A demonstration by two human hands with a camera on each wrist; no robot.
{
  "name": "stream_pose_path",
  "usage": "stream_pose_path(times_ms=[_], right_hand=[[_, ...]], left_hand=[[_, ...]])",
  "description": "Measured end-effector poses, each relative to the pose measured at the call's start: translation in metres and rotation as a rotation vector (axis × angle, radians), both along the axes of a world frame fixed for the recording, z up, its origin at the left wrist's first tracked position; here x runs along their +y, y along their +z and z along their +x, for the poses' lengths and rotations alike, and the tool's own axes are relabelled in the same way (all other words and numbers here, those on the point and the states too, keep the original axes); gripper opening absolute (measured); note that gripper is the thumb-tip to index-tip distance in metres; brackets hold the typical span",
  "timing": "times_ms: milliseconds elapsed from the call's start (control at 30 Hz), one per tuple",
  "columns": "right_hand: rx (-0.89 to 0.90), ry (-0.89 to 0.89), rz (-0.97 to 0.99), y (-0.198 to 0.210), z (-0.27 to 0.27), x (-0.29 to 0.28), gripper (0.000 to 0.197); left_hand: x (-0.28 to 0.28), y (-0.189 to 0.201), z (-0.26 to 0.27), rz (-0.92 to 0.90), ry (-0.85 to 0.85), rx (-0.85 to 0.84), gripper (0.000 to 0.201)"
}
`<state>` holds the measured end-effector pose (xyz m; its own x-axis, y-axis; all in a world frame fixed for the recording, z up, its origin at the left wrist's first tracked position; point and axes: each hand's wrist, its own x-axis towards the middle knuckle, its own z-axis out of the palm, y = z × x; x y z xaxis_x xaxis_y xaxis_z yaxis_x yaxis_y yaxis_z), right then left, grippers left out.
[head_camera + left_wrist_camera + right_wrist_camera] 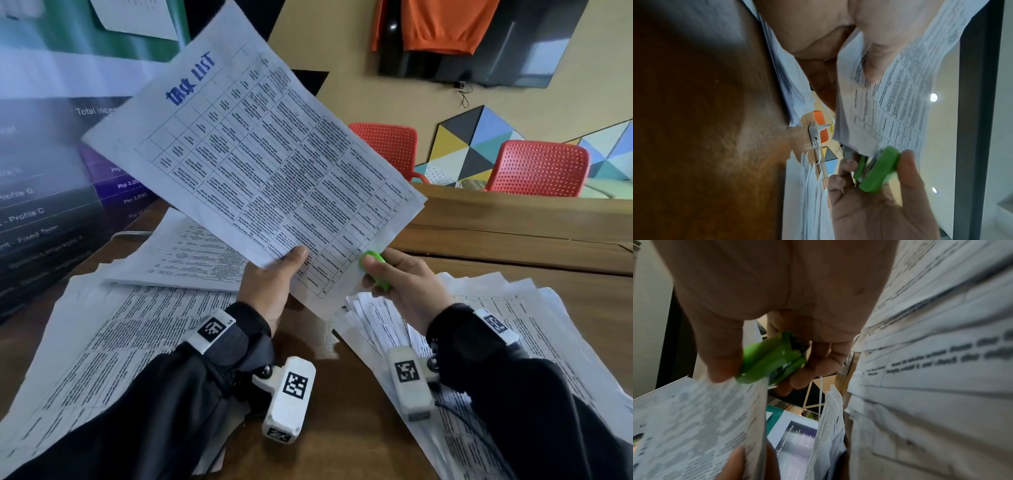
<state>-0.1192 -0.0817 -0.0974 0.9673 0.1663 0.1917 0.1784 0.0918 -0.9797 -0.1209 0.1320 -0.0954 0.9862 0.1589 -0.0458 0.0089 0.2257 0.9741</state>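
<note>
We read "TASK LIST" in blue capitals at the head of the sheet (260, 164); its table print is too small for us. On the banner (51, 212) we make out "Total Ince…", "Profile C", "Fixed Term" and "Php 3,000". The right wrist view adds "for referrer (in Php)" on that banner.
</note>
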Motion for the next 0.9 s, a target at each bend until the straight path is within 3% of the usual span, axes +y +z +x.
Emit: stream_pose_path(times_ms=[33,133,200,300,400,467,533,667,800,900], right_hand=[[0.028,-0.012,0.005,0.001,0.001,0.000,0.046],[0.119,-0.097,0.111,0.004,0.004,-0.005,0.038],[0.156,-0.167,0.155,0.006,0.007,-0.011,0.035],[0.151,-0.260,0.067,0.011,0.007,-0.020,0.016],[0.091,-0.300,-0.124,0.015,0.006,-0.029,0.019],[0.069,-0.330,-0.276,0.015,0.007,-0.035,0.026],[0.069,-0.346,-0.382,0.019,0.009,-0.042,0.028],[0.084,-0.302,-0.589,0.034,0.006,-0.060,0.025],[0.143,-0.287,-1.140,0.043,-0.004,-0.091,0.027],[0.242,-0.153,-1.382,0.044,-0.027,-0.102,0.038]], left_hand=[[0.002,-0.001,0.003,-0.016,0.033,0.008,0.032],[0.012,-0.001,0.011,-0.083,0.122,0.094,0.048],[0.018,-0.005,0.020,-0.124,0.144,0.149,0.029],[0.022,-0.006,0.024,-0.163,0.036,0.264,0.019],[0.026,-0.002,0.023,-0.136,-0.191,0.351,0.039],[0.024,0.004,0.019,-0.004,-0.336,0.410,0.060],[0.015,0.011,0.011,0.170,-0.447,0.421,0.066],[-0.015,0.016,0.004,0.519,-0.479,0.268,0.046],[-0.047,0.025,0.003,0.921,-0.547,0.072,0.029],[-0.067,0.031,-0.005,1.236,-0.648,-0.028,0.022]])
